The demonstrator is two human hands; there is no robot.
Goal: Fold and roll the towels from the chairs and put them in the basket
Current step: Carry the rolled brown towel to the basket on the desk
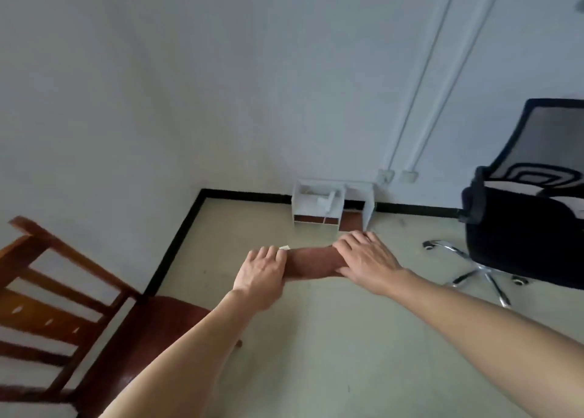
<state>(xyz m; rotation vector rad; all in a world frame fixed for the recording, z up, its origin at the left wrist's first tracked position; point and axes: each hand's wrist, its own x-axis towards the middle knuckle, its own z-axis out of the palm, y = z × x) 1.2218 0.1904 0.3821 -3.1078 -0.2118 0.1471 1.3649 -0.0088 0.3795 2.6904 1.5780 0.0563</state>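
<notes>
A brown towel (311,263), rolled into a thick horizontal tube, is held out in front of me above the pale floor. My left hand (262,275) wraps its left end, where a small white tag pokes out. My right hand (366,261) lies over the right end with fingers spread across the roll. Beyond the roll, against the wall, stands a white basket (317,207) with a handle across its top; a brown-red strip shows along its base. A black-and-white patterned towel (534,180) hangs over the office chair at right.
A wooden slat-back chair (47,304) with a dark red seat stands at lower left. A black mesh office chair (521,228) on a chrome star base stands at right. A white open box (366,202) sits beside the basket. Pale wall with black skirting behind.
</notes>
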